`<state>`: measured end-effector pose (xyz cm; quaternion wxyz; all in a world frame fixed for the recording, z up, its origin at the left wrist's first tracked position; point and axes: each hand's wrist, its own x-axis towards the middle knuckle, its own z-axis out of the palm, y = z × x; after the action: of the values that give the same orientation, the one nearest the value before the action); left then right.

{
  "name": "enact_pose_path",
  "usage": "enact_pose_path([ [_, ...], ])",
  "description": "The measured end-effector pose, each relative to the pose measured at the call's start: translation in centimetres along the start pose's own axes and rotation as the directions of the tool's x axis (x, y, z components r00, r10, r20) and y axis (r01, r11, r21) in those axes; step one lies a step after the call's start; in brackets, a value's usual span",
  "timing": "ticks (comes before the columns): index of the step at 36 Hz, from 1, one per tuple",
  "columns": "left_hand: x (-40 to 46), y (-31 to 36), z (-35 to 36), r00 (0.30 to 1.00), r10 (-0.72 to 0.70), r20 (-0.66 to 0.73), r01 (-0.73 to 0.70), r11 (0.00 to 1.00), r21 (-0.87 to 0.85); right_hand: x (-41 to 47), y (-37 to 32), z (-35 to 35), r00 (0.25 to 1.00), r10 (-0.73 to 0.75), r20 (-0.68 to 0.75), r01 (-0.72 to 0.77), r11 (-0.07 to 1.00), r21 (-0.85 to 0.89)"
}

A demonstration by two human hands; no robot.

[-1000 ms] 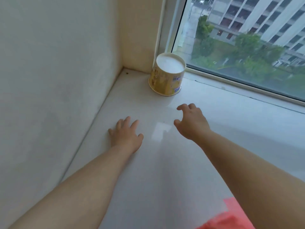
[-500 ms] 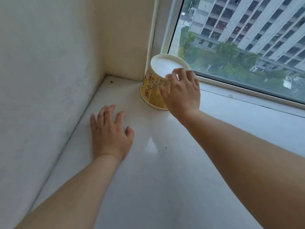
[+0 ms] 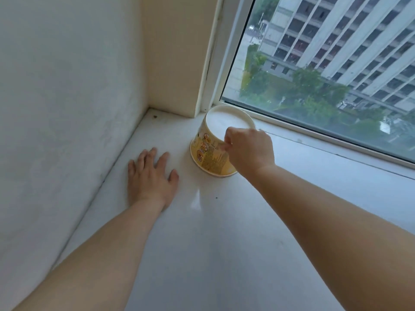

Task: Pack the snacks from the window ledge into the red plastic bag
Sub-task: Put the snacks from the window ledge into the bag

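Snack cup of yellow printed paper with a white flat end facing up (image 3: 210, 151) stands wide rim down on the glossy white window ledge (image 3: 224, 243), in the far corner at about twelve o'clock from the person, just beside the white window frame (image 3: 221, 52) and touching nothing else but the hand on it. Right hand (image 3: 248, 151) has its fingers curled round the cup's near right side, thumb and fingertips pressed on the printed wall, so it grips the cup. Left hand (image 3: 151, 178) lies flat on the ledge at about nine o'clock from the cup, fingers spread and straight, holding nothing and apart from the cup

The step in hand looks like lifting the cup off the ledge. To do it well, the grip should probably sit lower on the wider part of the wall, since a tapered paper wall can slip upward through the fingers. Squeezing gently seems wise, as thin paper may dent. Lift straight up first, then draw it back toward six o'clock, clear of the frame. The red plastic bag is not in view, so the left hand may be needed to hold its mouth wide
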<state>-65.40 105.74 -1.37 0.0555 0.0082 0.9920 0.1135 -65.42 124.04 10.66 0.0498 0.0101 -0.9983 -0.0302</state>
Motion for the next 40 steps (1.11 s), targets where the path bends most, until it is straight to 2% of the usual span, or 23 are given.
enact_pose_path([
  [6,0.5,0.0,-3.8,0.974,0.024,0.227,-0.063,0.984,0.166,-4.8,-0.7,-0.2,0.999,0.001,0.037,-0.001,1.000,-0.003],
  [10,-3.0,-0.4,-4.1,0.944,-0.017,0.330,-0.056,0.976,0.209,-7.4,-1.3,-1.7,0.987,0.040,0.155,-0.036,0.999,-0.025],
  [12,-6.2,-0.7,-3.2,0.941,-0.014,0.338,-0.043,0.986,0.160,-9.0,-1.8,-1.6,0.986,0.054,0.159,-0.053,0.999,-0.013],
  [15,-10.5,-0.5,-2.9,0.961,0.034,0.275,-0.056,0.996,0.072,-10.9,-2.5,-2.9,0.991,0.048,0.124,-0.044,0.998,-0.040],
  [19,-15.0,-0.3,-3.8,0.965,0.056,0.256,-0.071,0.996,0.049,-13.6,-2.7,-3.8,0.953,0.027,0.301,-0.024,1.000,-0.014],
  [24,-19.1,-0.3,-6.3,0.955,0.051,0.293,0.010,0.979,-0.203,-16.6,-2.7,-6.6,0.964,0.037,0.262,-0.039,0.999,0.001],
  [26,-20.4,0.3,-7.9,0.957,0.089,0.276,-0.027,0.975,-0.222,-18.0,-2.5,-7.9,0.973,0.063,0.224,-0.069,0.997,0.017],
  [30,-22.8,1.8,-11.1,0.967,0.080,0.244,-0.014,0.965,-0.262,-21.0,-2.3,-10.9,0.984,0.125,0.130,-0.136,0.987,0.080],
  [36,-27.9,4.0,-15.5,0.979,0.090,0.185,-0.024,0.943,-0.333,-25.8,-1.5,-16.8,0.989,0.138,-0.042,-0.130,0.979,0.158],
  [40,-31.7,6.2,-18.4,0.982,0.132,0.139,-0.083,0.947,-0.310,-29.7,-0.5,-21.2,0.979,0.145,-0.146,-0.105,0.961,0.255],
])
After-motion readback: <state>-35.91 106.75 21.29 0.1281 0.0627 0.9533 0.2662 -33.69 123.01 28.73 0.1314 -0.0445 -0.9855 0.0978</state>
